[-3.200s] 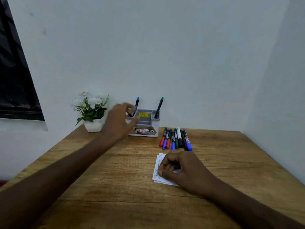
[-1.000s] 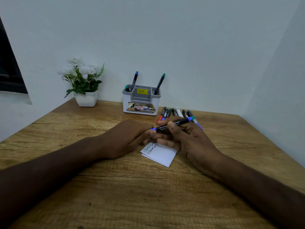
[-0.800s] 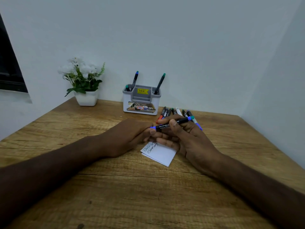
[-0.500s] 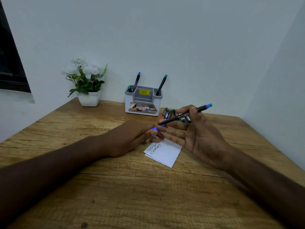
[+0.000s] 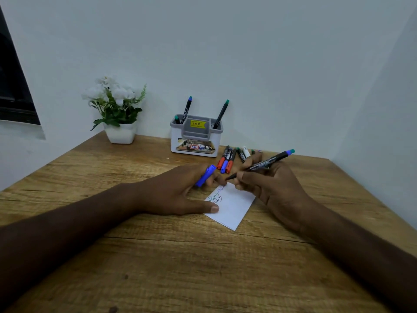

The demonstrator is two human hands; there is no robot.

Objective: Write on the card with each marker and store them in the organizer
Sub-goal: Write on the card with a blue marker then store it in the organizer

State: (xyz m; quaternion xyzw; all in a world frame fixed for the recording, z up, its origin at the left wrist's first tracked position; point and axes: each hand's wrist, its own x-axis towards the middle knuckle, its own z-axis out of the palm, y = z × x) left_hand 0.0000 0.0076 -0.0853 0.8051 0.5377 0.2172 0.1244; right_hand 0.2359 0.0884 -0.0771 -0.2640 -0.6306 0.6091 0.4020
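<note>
The right hand (image 5: 268,188) holds an uncapped black marker (image 5: 261,164) in a writing grip, tip over the far corner of the white card (image 5: 232,206). The left hand (image 5: 180,190) pinches the blue cap (image 5: 205,175), thumb pressing the card's left edge onto the worktop (image 5: 158,256). Loose markers (image 5: 225,158) lie just beyond. The grey organizer (image 5: 195,136), farther back, holds three markers, with a potted plant (image 5: 117,114) to its left.
</note>
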